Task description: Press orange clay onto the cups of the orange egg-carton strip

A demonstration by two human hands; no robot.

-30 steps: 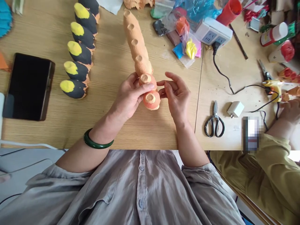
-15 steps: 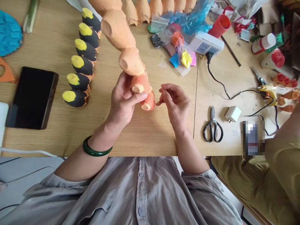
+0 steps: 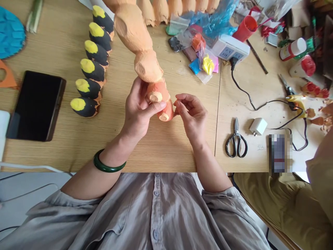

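A long peach-coloured strip of egg-carton cups runs from the top of the view down to the middle. My left hand grips its near end, thumb on top, where the last cups have a deeper orange covering with pale round tips. Just right of that end, my right hand is closed in a pinch, its fingertips at or very near the last cup. A tiny orange bit may be between them, too small to make out. Left of the strip lies a row of black cups with yellow tips.
A black tablet-like device lies at left. Bags of coloured clay, a power strip and a red cup stand beyond my right hand. Scissors, a white charger and a glue gun lie at right, near another person's leg.
My right fingertips have moved slightly left, up to the strip's near end, and the pinch looks tighter. The left hand keeps its grip. The person at right has shifted an arm.
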